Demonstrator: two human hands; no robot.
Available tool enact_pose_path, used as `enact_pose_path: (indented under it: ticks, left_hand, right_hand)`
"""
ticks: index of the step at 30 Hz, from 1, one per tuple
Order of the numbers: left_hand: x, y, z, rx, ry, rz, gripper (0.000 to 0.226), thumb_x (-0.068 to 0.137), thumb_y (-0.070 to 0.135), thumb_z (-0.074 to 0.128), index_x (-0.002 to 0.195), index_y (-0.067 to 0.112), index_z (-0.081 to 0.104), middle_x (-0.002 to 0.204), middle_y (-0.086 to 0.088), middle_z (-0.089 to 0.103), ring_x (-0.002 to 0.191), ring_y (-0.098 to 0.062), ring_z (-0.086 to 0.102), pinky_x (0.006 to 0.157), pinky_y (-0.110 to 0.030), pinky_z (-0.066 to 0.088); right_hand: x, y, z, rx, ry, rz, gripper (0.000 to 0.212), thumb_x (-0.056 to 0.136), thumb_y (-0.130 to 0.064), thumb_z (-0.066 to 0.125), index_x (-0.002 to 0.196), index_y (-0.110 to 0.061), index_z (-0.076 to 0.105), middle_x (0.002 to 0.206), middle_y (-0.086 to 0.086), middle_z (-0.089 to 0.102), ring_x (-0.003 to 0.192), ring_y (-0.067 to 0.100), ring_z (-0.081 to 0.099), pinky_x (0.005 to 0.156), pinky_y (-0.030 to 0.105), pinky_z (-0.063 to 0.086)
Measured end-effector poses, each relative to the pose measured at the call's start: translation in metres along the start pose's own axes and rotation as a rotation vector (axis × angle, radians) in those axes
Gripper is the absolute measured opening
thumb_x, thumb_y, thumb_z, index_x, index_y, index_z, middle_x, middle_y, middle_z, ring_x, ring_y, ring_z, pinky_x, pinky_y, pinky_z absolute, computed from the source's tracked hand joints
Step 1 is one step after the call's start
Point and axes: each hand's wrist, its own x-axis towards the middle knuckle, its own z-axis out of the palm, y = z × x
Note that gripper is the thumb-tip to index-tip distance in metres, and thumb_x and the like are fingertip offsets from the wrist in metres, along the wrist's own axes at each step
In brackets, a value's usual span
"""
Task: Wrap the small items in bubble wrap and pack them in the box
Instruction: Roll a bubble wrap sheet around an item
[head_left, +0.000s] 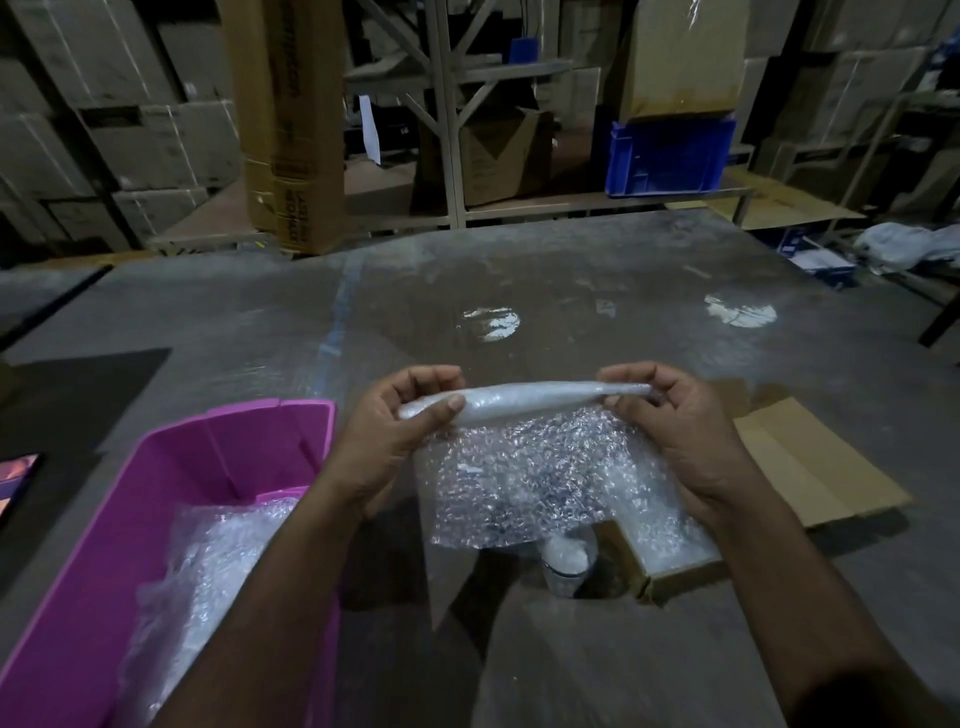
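Pink bin (171, 467): lower left, cut off by frame, bubble wrap inside. Bubble-wrap sheet (524, 478): hangs from roll (524, 397), contents hidden. Left hand (400, 415), right hand (670, 421): pinch roll ends above table (571, 291).

1. Dark print is seen running sideways down the tall carton (289, 124), but it is too blurred to be read.
2. Faint marks are seen on the stacked cartons (156, 130) at the left; no word can be made out.
3. No other text, label or number can be read.
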Motion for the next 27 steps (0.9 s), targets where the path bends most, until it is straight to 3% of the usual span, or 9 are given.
enact_pose_path:
  ticks: [4,7,10,13,16,19,22,25,27]
  left_hand:
    - [0.0028,-0.0005,-0.0039,0.059,0.028,0.068,0.053,0.064,0.004,0.082,0.114,0.018,0.07,0.106,0.002,0.074,0.098,-0.012,0.068,0.08,-0.022,0.058]
    - [0.0019,0.0022,-0.0026,0.085,0.024,0.095,0.069,0.062,0.002,0.083,0.127,0.02,0.064,0.115,0.001,0.071,0.106,-0.01,0.068,0.082,-0.024,0.058]
    - [0.002,0.004,-0.0043,0.093,0.036,0.056,0.081,0.064,0.005,0.086,0.139,0.019,0.056,0.125,-0.004,0.069,0.11,-0.013,0.069,0.083,-0.026,0.058]
    - [-0.001,0.0052,-0.003,0.039,0.0,-0.06,0.051,0.074,0.017,0.084,0.122,0.016,0.067,0.113,-0.007,0.074,0.096,-0.019,0.07,0.07,-0.026,0.061]
    - [-0.0034,0.0016,-0.0015,0.015,0.01,-0.103,0.022,0.08,0.022,0.075,0.101,0.015,0.072,0.095,-0.008,0.076,0.078,-0.018,0.068,0.062,-0.025,0.058]
    - [-0.0008,0.0008,-0.0017,0.023,0.005,-0.03,0.021,0.081,0.016,0.074,0.102,0.013,0.077,0.089,-0.005,0.073,0.075,-0.013,0.061,0.06,-0.017,0.05]
    - [0.0018,0.0042,-0.0038,0.089,-0.004,0.04,0.027,0.08,0.009,0.072,0.107,0.007,0.075,0.093,-0.004,0.076,0.081,-0.014,0.063,0.066,-0.014,0.051]
    - [0.0016,0.0033,-0.0078,0.058,-0.026,0.01,0.029,0.077,0.009,0.075,0.106,0.008,0.078,0.104,-0.014,0.076,0.09,-0.026,0.061,0.072,-0.018,0.054]
    - [-0.0005,0.0032,-0.0083,-0.037,-0.046,-0.044,0.032,0.075,0.02,0.084,0.104,0.008,0.079,0.11,-0.017,0.075,0.093,-0.023,0.068,0.079,-0.023,0.057]
  right_hand:
    - [-0.0007,-0.0002,0.0028,-0.021,-0.023,-0.011,0.032,0.071,-0.016,0.079,0.103,-0.017,0.073,0.099,0.0,0.074,0.09,0.013,0.064,0.076,0.019,0.056]
    - [-0.0004,-0.0023,0.0045,-0.01,-0.02,-0.014,0.049,0.071,-0.011,0.078,0.119,-0.015,0.068,0.111,0.002,0.074,0.099,0.013,0.066,0.087,0.025,0.057]
    - [-0.0004,-0.0038,0.0049,-0.019,0.006,-0.012,0.053,0.07,-0.011,0.079,0.122,-0.018,0.067,0.118,-0.004,0.069,0.097,0.011,0.063,0.091,0.026,0.054]
    - [0.0014,-0.0044,0.0038,-0.013,0.021,-0.007,0.051,0.065,-0.025,0.091,0.113,-0.022,0.072,0.119,0.002,0.07,0.095,0.019,0.059,0.09,0.031,0.055]
    - [0.0027,-0.0047,0.0029,0.006,0.03,-0.004,0.054,0.058,-0.034,0.094,0.106,-0.021,0.074,0.11,0.011,0.072,0.089,0.018,0.067,0.079,0.029,0.059]
    - [0.0026,-0.0038,0.0008,-0.018,0.027,0.063,0.049,0.069,-0.023,0.086,0.115,-0.019,0.07,0.113,0.014,0.069,0.087,0.022,0.066,0.071,0.03,0.06]
    - [0.0013,0.0,-0.0019,-0.082,-0.037,0.112,0.046,0.072,-0.025,0.088,0.116,-0.022,0.073,0.114,0.017,0.069,0.094,0.024,0.064,0.081,0.037,0.059]
    - [-0.0003,-0.0003,0.0004,-0.013,-0.033,0.102,0.03,0.076,-0.009,0.077,0.106,-0.01,0.074,0.103,0.016,0.071,0.082,0.018,0.066,0.074,0.024,0.059]
    - [0.0003,0.0,-0.0005,0.01,-0.03,0.099,0.03,0.076,-0.008,0.075,0.106,-0.007,0.073,0.105,0.018,0.072,0.092,0.024,0.065,0.082,0.029,0.059]
